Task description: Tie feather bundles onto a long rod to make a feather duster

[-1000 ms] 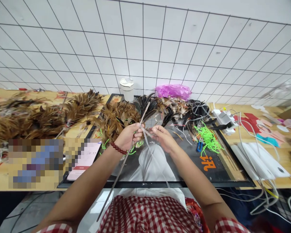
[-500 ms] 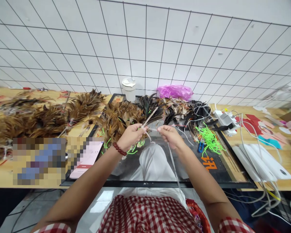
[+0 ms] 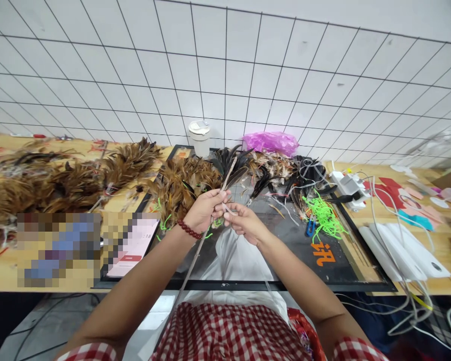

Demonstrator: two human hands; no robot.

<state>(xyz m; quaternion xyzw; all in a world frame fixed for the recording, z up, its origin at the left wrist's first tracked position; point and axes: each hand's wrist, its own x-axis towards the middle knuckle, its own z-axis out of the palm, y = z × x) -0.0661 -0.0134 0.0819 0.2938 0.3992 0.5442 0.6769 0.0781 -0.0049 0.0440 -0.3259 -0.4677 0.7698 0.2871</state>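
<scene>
My left hand [image 3: 206,206], with a red bead bracelet at the wrist, grips a thin pale stick [image 3: 231,170] that slants upward. Dark feathers [image 3: 237,176] show beside its upper part; whether they are fixed to it I cannot tell. My right hand [image 3: 244,220] touches the left and pinches a pale narrow strip [image 3: 227,209] at the stick. A long pale length [image 3: 193,263] trails from beneath the left hand toward my lap. Brown feathers [image 3: 184,180] lie in a heap just behind the left hand. The fingers partly hide where strip and stick meet.
A dark framed board [image 3: 346,260] lies on the wooden table, bearing green cords [image 3: 326,215], a blue clip [image 3: 310,228] and black feathers. Behind stand a white lidded cup [image 3: 200,138] and a pink plastic bag [image 3: 270,143]. White chargers and cables [image 3: 349,185] crowd the right.
My right hand has moved left to meet the left hand. The strip that hung below the right hand no longer hangs there; a pale length now trails down from the left hand.
</scene>
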